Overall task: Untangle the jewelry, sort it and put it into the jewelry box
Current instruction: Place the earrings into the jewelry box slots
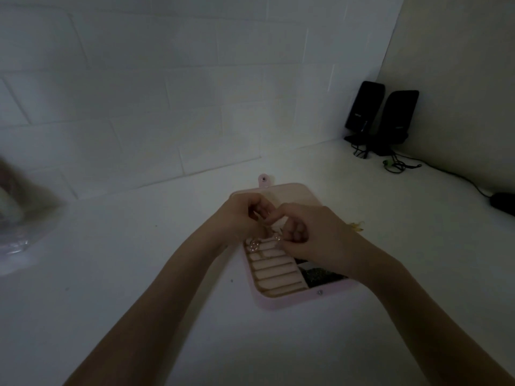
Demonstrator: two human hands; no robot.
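A pink jewelry box lies open and flat on the white table, with ridged ring rolls on its left side and dark compartments on its right. Both hands hover close together over its middle. My left hand and my right hand each pinch a thin piece of jewelry with pale pearl-like beads. The beads hang down to the top ring rolls. The chain between my fingers is too fine and dim to trace. A small yellowish piece peeks out behind my right hand.
Two black speakers stand in the far right corner with cables trailing along the wall to a dark object at the right edge. A blurred clear bag lies at the left edge. White tiled wall behind.
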